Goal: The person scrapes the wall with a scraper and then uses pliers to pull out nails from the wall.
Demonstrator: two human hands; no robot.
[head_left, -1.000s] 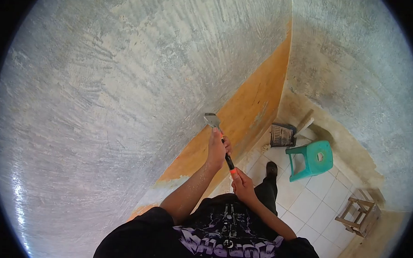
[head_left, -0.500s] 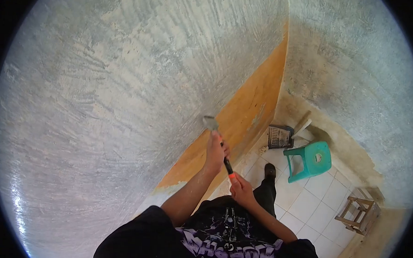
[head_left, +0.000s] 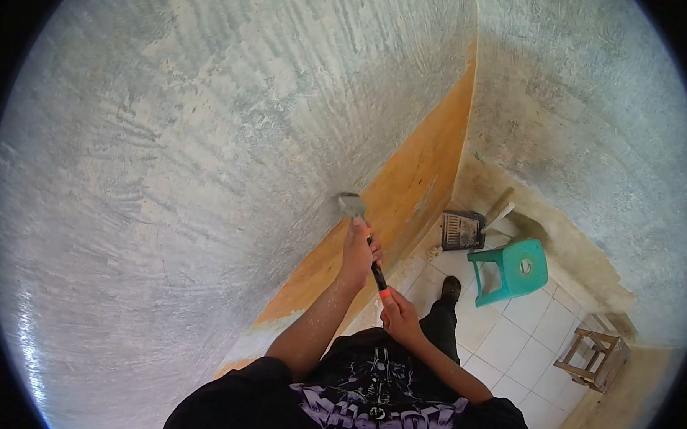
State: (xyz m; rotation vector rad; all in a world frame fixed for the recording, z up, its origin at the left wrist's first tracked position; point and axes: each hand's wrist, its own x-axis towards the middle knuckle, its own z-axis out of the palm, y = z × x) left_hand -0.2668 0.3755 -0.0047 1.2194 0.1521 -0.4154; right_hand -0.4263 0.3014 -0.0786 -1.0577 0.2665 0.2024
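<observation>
Both of my hands are on a scraper [head_left: 351, 206] with a grey metal blade and a black and orange handle. My left hand [head_left: 359, 250] wraps the handle just below the blade. Lower down, my right hand [head_left: 401, 317] closes around the orange end of the grip. The blade lies against the rough grey wall [head_left: 231, 148], near the upper edge of the orange painted strip [head_left: 407, 171]. My fingers hide part of the handle.
A green plastic stool [head_left: 521, 268] stands on the white tiled floor [head_left: 499, 344] to the right. Behind it, a black slotted dustpan [head_left: 462, 230] lies near the corner. A small wooden stool [head_left: 594, 360] is farther right. My shoe [head_left: 451, 288] rests on the tiles.
The view has shifted slightly, so the wall and stools appear a little to the left. Both hands keep their hold on the scraper, and its blade stays near the orange strip's upper edge.
</observation>
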